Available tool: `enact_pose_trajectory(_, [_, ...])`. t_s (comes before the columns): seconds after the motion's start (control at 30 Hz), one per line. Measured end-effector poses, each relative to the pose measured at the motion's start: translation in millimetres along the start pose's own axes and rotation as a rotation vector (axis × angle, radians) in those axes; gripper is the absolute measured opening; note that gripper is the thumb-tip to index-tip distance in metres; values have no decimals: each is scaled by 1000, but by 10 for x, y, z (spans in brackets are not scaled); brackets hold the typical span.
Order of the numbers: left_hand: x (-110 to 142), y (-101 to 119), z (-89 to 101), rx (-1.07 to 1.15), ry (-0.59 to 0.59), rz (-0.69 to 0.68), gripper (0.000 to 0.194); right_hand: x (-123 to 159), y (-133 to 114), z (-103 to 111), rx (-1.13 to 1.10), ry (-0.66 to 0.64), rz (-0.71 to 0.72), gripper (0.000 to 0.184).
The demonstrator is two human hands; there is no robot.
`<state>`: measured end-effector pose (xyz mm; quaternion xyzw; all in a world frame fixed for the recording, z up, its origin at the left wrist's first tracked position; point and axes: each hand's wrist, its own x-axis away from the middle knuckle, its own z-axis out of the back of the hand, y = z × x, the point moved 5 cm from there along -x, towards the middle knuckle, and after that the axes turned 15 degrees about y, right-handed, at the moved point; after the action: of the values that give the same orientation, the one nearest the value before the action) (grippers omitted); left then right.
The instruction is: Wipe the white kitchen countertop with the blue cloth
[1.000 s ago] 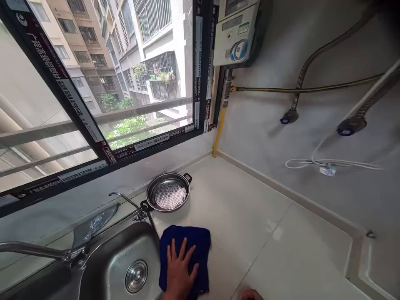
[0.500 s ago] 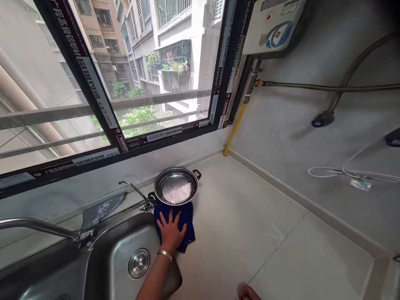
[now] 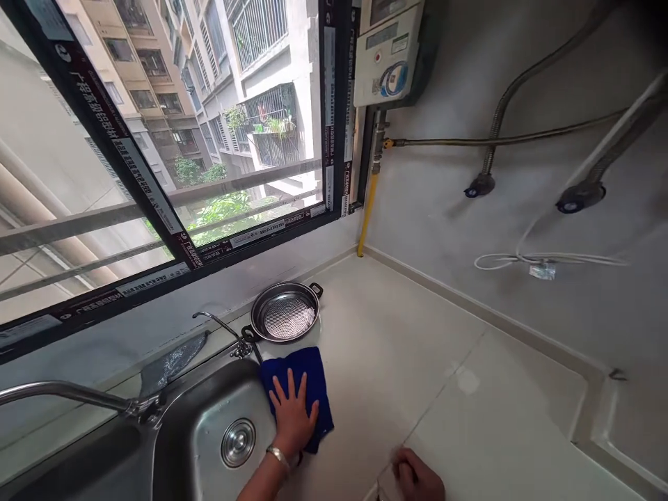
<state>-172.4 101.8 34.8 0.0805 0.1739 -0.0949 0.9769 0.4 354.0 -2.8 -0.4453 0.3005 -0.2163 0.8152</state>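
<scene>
My left hand (image 3: pixel 293 421), with a bracelet at the wrist, lies palm down on a dark blue cloth (image 3: pixel 318 372). Its fingers are spread flat on the cloth, on the countertop beside the sink (image 3: pixel 209 431). Just beyond the cloth stands a round metal pan (image 3: pixel 287 316) with black side handles and a dimpled base. At the bottom edge, over the pale countertop (image 3: pixel 386 355), my right hand (image 3: pixel 417 476) is curled into a loose, slightly blurred fist. Nothing shows in it.
A tall faucet (image 3: pixel 78 391) and a small tap (image 3: pixel 219 321) stand behind the sink, with a grey mesh cloth (image 3: pixel 172 362) between them. A yellow pipe (image 3: pixel 369 212) runs down the corner. On the right wall hang hoses (image 3: pixel 493 132) and a coiled cable (image 3: pixel 501 261).
My left hand has drawn the blue cloth back towards me, away from the pan. More of my right hand shows at the bottom. The view has turned rightward.
</scene>
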Motion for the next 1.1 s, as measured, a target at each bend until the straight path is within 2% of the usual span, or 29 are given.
enact_pose_trajectory(0.13, [494, 153, -49, 53, 63, -159, 74, -8, -53, 75, -75, 89, -101, 29])
enact_pose_trajectory(0.23, [759, 285, -20, 85, 76, -270, 82, 2, -58, 90, -96, 106, -196, 26])
enact_pose_trajectory(0.43, [980, 709, 78, 225, -62, -483, 84, -5, -82, 76, -140, 118, -230, 26])
enact_pose_trajectory(0.6, [929, 1099, 112, 389, -185, -597, 86, -35, -160, 127, -177, 148, -272, 27])
enact_pose_trajectory(0.77, [697, 1388, 120, 521, -238, -661, 76, -77, -224, 173, -153, 204, -271, 29])
enact_pose_trajectory(0.97, [397, 1588, 50, 532, -218, -679, 67, -109, -189, 161, -146, 252, -281, 29])
enact_pose_trajectory(1.1, [369, 1608, 29, 567, -195, -661, 67, -109, -146, 172, -126, 265, -286, 30])
